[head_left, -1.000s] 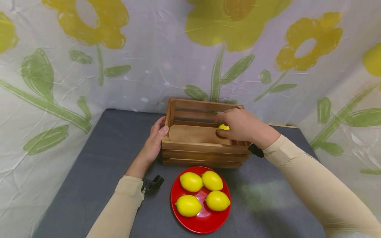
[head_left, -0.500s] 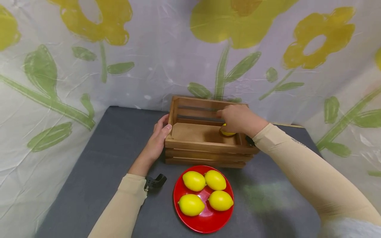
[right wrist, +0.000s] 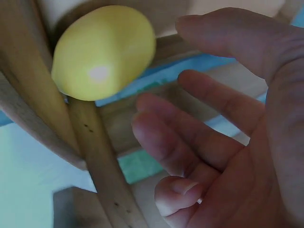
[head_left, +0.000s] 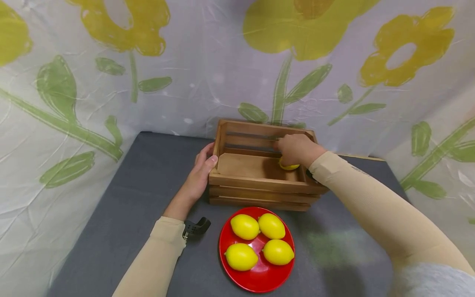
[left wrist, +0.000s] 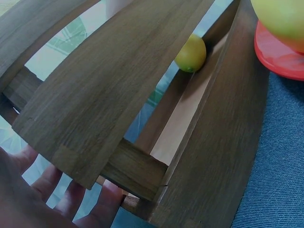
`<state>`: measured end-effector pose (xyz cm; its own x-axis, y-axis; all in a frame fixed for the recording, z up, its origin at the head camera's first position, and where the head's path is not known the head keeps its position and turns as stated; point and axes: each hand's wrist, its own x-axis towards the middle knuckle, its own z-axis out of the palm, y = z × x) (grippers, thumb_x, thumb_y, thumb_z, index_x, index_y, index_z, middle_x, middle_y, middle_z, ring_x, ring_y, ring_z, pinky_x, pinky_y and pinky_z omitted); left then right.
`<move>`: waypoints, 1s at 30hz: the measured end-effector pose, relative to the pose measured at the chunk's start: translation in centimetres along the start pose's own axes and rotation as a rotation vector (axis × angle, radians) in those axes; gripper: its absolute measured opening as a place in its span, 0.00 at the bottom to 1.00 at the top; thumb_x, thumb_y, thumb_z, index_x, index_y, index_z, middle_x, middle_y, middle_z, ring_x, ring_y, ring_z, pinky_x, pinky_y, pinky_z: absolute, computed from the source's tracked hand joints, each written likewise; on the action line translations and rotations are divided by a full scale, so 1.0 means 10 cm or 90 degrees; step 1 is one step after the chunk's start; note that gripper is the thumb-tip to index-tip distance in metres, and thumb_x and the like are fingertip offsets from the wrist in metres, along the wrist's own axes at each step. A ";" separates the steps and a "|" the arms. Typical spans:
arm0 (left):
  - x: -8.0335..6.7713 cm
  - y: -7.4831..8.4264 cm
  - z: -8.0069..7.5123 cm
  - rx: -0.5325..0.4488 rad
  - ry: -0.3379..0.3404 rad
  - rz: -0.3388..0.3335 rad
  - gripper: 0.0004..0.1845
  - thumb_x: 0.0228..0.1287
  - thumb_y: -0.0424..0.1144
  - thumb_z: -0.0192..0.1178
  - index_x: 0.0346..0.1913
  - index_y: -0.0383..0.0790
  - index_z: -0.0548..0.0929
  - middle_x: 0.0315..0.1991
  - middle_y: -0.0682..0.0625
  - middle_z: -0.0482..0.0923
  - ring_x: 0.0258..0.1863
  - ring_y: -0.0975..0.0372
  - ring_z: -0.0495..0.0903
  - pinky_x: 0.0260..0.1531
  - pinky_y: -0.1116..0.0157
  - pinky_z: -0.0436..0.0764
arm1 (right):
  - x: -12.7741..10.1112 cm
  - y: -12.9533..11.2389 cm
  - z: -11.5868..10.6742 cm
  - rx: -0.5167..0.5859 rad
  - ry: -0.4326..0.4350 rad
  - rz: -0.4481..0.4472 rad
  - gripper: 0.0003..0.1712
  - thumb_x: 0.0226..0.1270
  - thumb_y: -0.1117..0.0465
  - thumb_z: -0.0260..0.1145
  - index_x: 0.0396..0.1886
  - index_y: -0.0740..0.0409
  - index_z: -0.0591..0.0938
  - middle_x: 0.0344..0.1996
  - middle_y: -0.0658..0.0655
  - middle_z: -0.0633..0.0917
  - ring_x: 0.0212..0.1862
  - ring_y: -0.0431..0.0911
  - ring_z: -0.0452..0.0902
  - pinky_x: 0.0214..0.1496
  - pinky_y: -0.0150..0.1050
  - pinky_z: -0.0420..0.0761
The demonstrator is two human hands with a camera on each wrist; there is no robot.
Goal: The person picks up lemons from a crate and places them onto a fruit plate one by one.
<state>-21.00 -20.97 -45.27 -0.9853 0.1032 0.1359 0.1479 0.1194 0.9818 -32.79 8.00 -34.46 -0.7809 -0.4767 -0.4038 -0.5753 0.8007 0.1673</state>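
A slatted wooden crate (head_left: 259, 184) stands toward the back of the table. My left hand (head_left: 196, 179) grips its left end, with the thumb at the top rim and the fingers on the outside. In the left wrist view those fingers (left wrist: 50, 178) lie against the end slats. My right hand (head_left: 299, 149) reaches into the crate's right part. Below it, a lemon (head_left: 289, 166) lies on the crate floor near the right end. The right wrist view shows the lemon (right wrist: 105, 53) apart from the loosely spread fingers and thumb of my right hand (right wrist: 228, 114).
In front of the crate, a red plate (head_left: 257, 284) carries several lemons (head_left: 242, 256). The dark tabletop (head_left: 148, 173) extends to both sides. Behind it hangs a pale sheet (head_left: 208, 74) with painted yellow flowers.
My right hand lowered the lemon into the crate's right part and let go of it. My left hand kept its place on the crate. The head view shifted slightly.
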 end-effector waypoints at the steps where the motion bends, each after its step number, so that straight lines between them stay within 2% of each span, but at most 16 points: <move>1: -0.01 0.00 0.00 -0.001 0.001 -0.001 0.38 0.80 0.55 0.44 0.87 0.46 0.54 0.81 0.38 0.53 0.79 0.45 0.54 0.79 0.40 0.53 | 0.01 0.00 0.02 -0.002 -0.001 -0.002 0.24 0.68 0.61 0.67 0.64 0.52 0.86 0.53 0.59 0.90 0.41 0.50 0.81 0.37 0.44 0.75; 6: -0.03 0.02 -0.01 0.004 -0.002 0.000 0.38 0.80 0.55 0.44 0.87 0.47 0.53 0.82 0.38 0.52 0.80 0.46 0.53 0.80 0.40 0.53 | 0.02 0.00 0.07 -0.011 0.002 -0.005 0.17 0.68 0.65 0.67 0.54 0.53 0.88 0.41 0.55 0.89 0.34 0.48 0.76 0.33 0.43 0.71; 10: -0.03 0.03 -0.02 0.008 -0.002 -0.001 0.39 0.80 0.56 0.44 0.88 0.48 0.53 0.83 0.39 0.51 0.81 0.46 0.53 0.80 0.39 0.54 | 0.02 -0.03 0.07 -0.031 0.001 -0.004 0.14 0.68 0.66 0.68 0.52 0.54 0.88 0.37 0.54 0.88 0.33 0.48 0.74 0.33 0.43 0.71; 16: -0.04 0.02 -0.03 0.010 -0.003 0.000 0.39 0.80 0.55 0.44 0.88 0.47 0.53 0.84 0.38 0.50 0.81 0.45 0.53 0.80 0.39 0.52 | 0.05 -0.07 0.10 -0.073 0.002 -0.009 0.08 0.69 0.67 0.67 0.44 0.54 0.86 0.36 0.54 0.87 0.33 0.47 0.74 0.33 0.43 0.72; 22: -0.04 0.02 -0.03 0.007 -0.001 0.000 0.39 0.80 0.55 0.43 0.87 0.47 0.53 0.83 0.38 0.50 0.81 0.45 0.53 0.80 0.39 0.53 | 0.06 -0.09 0.14 -0.114 0.031 -0.031 0.06 0.70 0.66 0.62 0.35 0.56 0.85 0.34 0.57 0.88 0.31 0.46 0.74 0.33 0.48 0.82; 26: -0.04 0.03 -0.02 0.008 0.001 0.000 0.39 0.80 0.55 0.44 0.87 0.47 0.54 0.83 0.38 0.51 0.81 0.46 0.53 0.80 0.40 0.53 | 0.05 -0.10 0.16 -0.121 0.033 -0.028 0.07 0.72 0.65 0.63 0.34 0.57 0.86 0.34 0.58 0.89 0.30 0.47 0.76 0.37 0.52 0.86; 30: -0.04 0.04 -0.02 0.006 0.004 -0.001 0.39 0.80 0.55 0.44 0.87 0.47 0.54 0.83 0.38 0.52 0.80 0.45 0.53 0.80 0.40 0.53 | 0.06 -0.11 0.17 -0.121 0.023 -0.025 0.07 0.73 0.65 0.63 0.35 0.57 0.85 0.34 0.58 0.89 0.30 0.47 0.76 0.35 0.50 0.83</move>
<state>-20.52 -21.21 -44.89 -0.9860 0.0973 0.1356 0.1476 0.1288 0.9806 -32.19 7.43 -36.47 -0.7635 -0.5216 -0.3809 -0.6382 0.6997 0.3210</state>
